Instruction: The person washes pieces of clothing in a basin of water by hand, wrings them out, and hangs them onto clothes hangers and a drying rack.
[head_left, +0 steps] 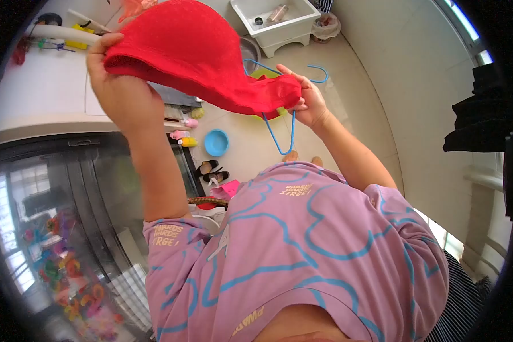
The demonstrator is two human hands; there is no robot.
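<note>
A red bra is stretched between my two hands in the upper middle of the head view. My left hand grips its left end, thumb along the lower edge of the cup. At the narrow other end, my right hand has its fingers closed on the red fabric. A blue wire hanger hangs by my right hand; its hook shows just beyond the fingers and part of its frame lies behind the bra. Whether the right hand grips the hanger too is hidden.
A white sink with a bottle in it stands at the far side. On the tiled floor are a blue basin and dark shoes. Bottles stand beside a dark glass-fronted cabinet. Black cloth hangs on the right.
</note>
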